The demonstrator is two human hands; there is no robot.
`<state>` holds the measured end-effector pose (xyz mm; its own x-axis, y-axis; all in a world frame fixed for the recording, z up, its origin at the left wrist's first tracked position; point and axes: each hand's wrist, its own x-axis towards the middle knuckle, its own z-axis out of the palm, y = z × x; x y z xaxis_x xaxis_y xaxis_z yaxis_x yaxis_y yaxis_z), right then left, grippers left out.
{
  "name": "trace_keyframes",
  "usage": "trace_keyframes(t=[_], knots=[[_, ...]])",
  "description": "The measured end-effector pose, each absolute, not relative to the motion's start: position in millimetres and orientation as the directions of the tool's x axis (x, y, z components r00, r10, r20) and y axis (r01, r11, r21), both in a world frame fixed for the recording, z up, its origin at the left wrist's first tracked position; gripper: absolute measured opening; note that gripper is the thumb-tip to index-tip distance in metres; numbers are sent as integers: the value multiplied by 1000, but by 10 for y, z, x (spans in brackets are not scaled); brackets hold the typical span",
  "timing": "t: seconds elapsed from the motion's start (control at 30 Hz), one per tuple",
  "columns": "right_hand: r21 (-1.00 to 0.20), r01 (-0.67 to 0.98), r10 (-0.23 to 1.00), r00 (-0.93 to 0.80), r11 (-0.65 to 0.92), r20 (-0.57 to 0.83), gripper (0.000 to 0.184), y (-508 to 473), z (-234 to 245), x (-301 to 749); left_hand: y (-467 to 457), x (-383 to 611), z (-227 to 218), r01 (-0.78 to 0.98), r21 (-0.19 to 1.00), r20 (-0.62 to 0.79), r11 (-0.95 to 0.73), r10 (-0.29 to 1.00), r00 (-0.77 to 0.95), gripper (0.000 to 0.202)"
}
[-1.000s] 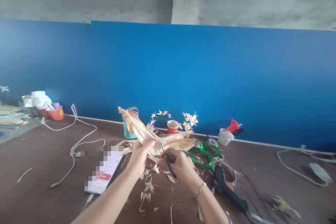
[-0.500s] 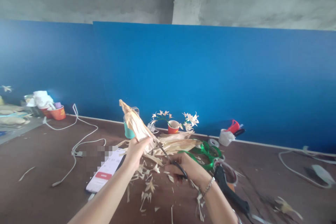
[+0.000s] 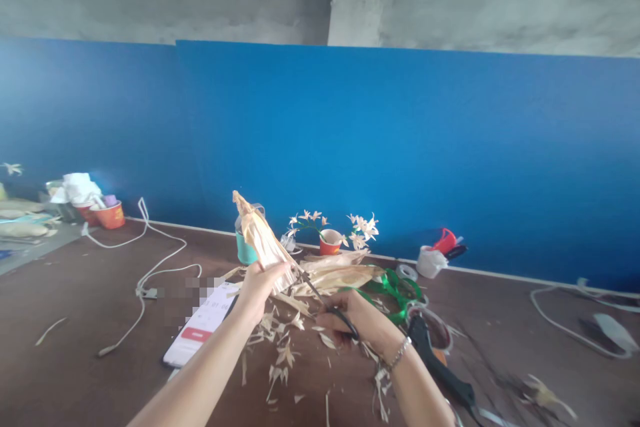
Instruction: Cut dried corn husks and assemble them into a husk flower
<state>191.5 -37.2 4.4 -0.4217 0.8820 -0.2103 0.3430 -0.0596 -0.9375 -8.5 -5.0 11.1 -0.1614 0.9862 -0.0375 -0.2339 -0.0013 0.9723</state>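
Observation:
My left hand (image 3: 260, 290) grips a dried corn husk (image 3: 263, 237) near its lower end, with the pointed brown tip up and to the left. My right hand (image 3: 345, 313) is closed on the dark handles of a pair of scissors (image 3: 316, 293). The blades reach up and left to the right edge of the husk, close to my left fingers. Below the hands, cut husk scraps (image 3: 285, 353) are scattered over the brown table (image 3: 210, 393). More husks (image 3: 340, 275) lie just behind the scissors.
A phone (image 3: 200, 330) lies left of my forearm. Behind are a red cup (image 3: 330, 242) with white flowers (image 3: 365, 230) and a teal container (image 3: 246, 250). Green tape (image 3: 400, 297) and a black glue gun (image 3: 440, 367) lie to the right. White cables (image 3: 173, 253) trail at left.
The husk's tip has shifted slightly to the right. Both hands keep almost the same place, with the scissors still at the husk's edge.

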Motion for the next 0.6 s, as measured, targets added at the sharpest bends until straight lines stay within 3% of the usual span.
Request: trace_keyframes(t=[0.6], knots=[[-932,361,889,-418,-24,-185,23,-383,37,1914,-32,-93,61,-179,984,-35,7,987,-155,26]])
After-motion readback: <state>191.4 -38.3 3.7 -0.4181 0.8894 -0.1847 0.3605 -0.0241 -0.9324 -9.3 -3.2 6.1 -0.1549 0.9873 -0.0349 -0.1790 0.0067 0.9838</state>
